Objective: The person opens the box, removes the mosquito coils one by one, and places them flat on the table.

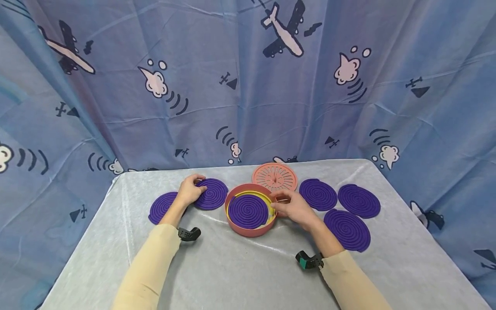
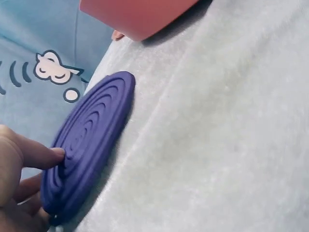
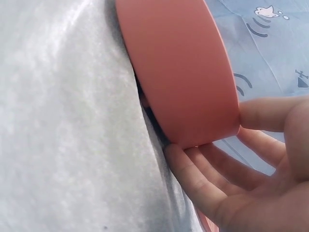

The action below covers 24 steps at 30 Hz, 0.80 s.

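Note:
In the head view, my left hand point(image 1: 188, 190) pinches the edge of a purple spiral mosquito coil point(image 1: 212, 196). The left wrist view shows the thumb on the upper face of that coil point(image 2: 89, 140), which is slightly tilted, with fingers at its edge. My right hand point(image 1: 293, 208) holds the right side of a round coral-red box point(image 1: 251, 233), its thumb at the rim and its fingers along the outer wall point(image 3: 178, 72). Inside the box lies another purple mosquito coil point(image 1: 248, 211), with a yellow ring point(image 1: 258, 193) showing around it.
A slotted coral lid point(image 1: 274, 176) lies behind the box. One purple coil point(image 1: 162, 206) is partly behind the left forearm. To the right are three more coils point(image 1: 318, 194), point(image 1: 359, 201), point(image 1: 347, 230). A pale cloth covers the table point(image 1: 240, 275); a patterned curtain point(image 1: 201, 86) hangs behind.

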Tool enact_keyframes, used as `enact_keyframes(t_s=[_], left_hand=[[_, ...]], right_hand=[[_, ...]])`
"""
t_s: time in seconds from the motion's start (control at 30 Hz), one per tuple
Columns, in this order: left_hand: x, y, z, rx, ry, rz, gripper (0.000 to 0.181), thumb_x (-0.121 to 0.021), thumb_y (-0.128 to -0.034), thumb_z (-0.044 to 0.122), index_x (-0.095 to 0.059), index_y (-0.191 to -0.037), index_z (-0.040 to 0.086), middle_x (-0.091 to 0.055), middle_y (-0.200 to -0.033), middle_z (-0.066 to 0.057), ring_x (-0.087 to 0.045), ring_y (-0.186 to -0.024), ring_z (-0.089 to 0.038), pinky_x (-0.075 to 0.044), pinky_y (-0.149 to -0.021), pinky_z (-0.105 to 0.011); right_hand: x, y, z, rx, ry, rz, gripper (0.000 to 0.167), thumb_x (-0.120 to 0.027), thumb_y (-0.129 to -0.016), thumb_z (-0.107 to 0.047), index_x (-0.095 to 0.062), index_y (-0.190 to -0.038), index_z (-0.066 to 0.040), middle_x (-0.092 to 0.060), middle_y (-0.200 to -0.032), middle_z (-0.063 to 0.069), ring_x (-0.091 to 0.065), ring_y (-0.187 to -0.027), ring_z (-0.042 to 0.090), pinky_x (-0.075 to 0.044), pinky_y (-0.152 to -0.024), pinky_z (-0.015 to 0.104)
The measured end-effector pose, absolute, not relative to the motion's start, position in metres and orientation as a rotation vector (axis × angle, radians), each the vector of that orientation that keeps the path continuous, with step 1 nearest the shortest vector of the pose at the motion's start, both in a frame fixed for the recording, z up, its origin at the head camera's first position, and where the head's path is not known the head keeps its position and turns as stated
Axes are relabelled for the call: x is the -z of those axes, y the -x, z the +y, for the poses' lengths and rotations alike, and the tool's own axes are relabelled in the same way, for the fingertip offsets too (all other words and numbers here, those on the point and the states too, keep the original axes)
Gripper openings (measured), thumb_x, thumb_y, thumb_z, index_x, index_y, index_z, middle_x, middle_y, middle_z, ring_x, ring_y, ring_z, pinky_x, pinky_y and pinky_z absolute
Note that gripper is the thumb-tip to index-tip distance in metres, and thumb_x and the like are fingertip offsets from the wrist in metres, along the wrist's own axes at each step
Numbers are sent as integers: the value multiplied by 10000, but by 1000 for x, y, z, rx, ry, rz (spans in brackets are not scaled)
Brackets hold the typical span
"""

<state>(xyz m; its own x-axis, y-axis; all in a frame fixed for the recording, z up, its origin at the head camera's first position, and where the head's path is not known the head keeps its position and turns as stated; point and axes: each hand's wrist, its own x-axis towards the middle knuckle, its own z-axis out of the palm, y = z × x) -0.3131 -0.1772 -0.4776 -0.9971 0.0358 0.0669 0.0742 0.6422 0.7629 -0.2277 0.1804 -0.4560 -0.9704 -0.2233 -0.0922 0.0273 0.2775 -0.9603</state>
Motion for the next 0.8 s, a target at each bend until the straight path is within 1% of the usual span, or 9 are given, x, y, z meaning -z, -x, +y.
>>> enact_keyframes(t_s=[0.13, 0.27, 0.43, 0.63, 0.8], left_hand=[[475, 313, -178, 1288, 101, -2795, 329, -696, -914, 25, -672, -1237, -32, -661, -1220, -271, -607, -1167, -406, -445, -1036, -516], [470, 311, -180, 1248, 111, -2811, 317, -687, -926, 43, -673, -1231, -43, -666, -1204, -263, -620, -1141, -397, -463, -1013, -510], [459, 307, -178, 1165, 125, -2840, 277, -670, -941, 71, -695, -1198, -29, -689, -1151, -229, -635, -1092, -379, -485, -965, -504], [444, 300, -169, 1107, 227, -2823, 256, -663, -950, 89, -704, -1167, -42, -713, -1088, -195, -661, -1026, -350, -503, -928, -488], [435, 292, -157, 1100, 305, -2813, 253, -657, -960, 102, -709, -1163, -40, -718, -1071, -176, -663, -996, -327, -516, -904, -476]], right_hand=[[455, 228, 180, 1749, 188, 2350, 367, -716, -950, -91, -634, -1292, 11, -617, -1256, 224, -611, -1079, 289, -597, -820, 386], [454, 228, 180, 1743, 191, 2358, 366, -719, -948, -96, -639, -1290, 6, -618, -1264, 213, -608, -1083, 293, -595, -822, 369], [454, 230, 180, 1731, 179, 2365, 364, -715, -949, -91, -639, -1291, 5, -615, -1274, 210, -607, -1083, 293, -593, -828, 371], [453, 229, 180, 1722, 196, 2376, 367, -709, -950, -91, -631, -1293, 16, -608, -1281, 224, -610, -1082, 298, -591, -837, 389], [454, 230, 180, 1701, 184, 2389, 350, -712, -946, -83, -644, -1277, 6, -622, -1256, 207, -614, -1071, 286, -590, -825, 351]])
